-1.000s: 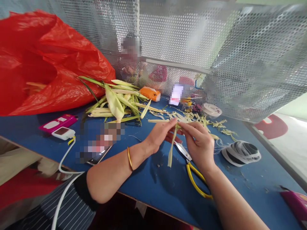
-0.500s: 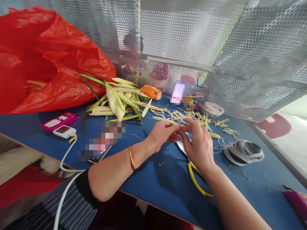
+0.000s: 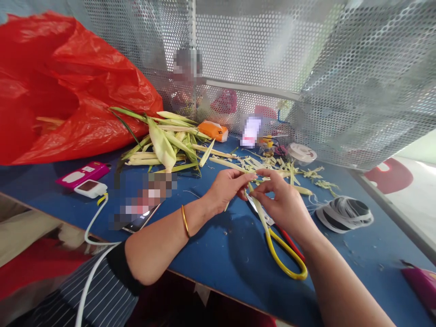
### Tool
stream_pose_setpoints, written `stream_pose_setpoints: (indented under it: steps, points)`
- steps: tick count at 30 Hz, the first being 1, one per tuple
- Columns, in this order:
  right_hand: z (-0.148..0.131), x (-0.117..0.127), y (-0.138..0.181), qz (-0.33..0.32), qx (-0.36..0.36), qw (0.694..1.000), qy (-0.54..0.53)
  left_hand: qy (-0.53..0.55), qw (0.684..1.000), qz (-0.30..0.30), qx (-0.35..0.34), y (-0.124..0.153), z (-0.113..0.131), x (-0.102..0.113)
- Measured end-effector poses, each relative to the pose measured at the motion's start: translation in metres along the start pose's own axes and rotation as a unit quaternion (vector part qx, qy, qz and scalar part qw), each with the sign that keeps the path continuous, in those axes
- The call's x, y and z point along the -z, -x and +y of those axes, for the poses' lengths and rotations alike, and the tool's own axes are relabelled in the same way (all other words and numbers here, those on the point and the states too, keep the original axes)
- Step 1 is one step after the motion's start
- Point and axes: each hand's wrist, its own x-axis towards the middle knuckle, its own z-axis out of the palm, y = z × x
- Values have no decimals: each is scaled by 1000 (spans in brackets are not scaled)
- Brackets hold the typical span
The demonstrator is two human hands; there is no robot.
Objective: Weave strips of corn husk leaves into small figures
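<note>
My left hand (image 3: pixel 226 188) and my right hand (image 3: pixel 281 195) meet over the blue table, fingertips nearly touching. Between them is a pale green strip of corn husk (image 3: pixel 261 213), its loose end hanging down towards me. The left fingers pinch its upper part, and the right thumb and finger close on it a little lower. Scissors (image 3: pixel 276 254) with one yellow and one red handle lie under the right hand, the blades partly covered. Beyond the fingers are a long husk piece (image 3: pixel 221 163) and scattered husk shreds (image 3: pixel 272 163).
A pile of corn husks (image 3: pixel 163 145) lies beside a large red plastic bag (image 3: pixel 102 86). Phones, an orange tissue pack (image 3: pixel 213 131), a tape roll (image 3: pixel 301 153) and a spool of white thread (image 3: pixel 344 214) are around. A white cable (image 3: pixel 91 231) runs by my left arm. Perforated metal panels (image 3: pixel 245 54) stand behind.
My hands have drawn slightly apart, and the right one has turned. A husk strip now hangs visibly between them, and more of the scissors, including the red handle, shows.
</note>
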Motion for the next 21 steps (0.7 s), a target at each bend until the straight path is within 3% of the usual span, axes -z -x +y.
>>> stream_pose_setpoints:
  steps: [2,6,9,12,15,21]
  points:
    - [3,6,-2,13,-5,999,-30,11,999,-31,10,1,3,2]
    - [10,10,-8,111,44,993,3,24,997,-70,33,3,6,4]
    - [16,4,-11,83,118,989,33,6,997,-64,39,3,4,4]
    - [20,-5,-11,53,134,987,71,-35,999,-19,23,3,2,2]
    - [23,-11,-10,68,150,977,135,-21,1000,15,10,3,1,1]
    - [27,-13,-10,72,148,972,169,71,990,-56,106,2,1,3]
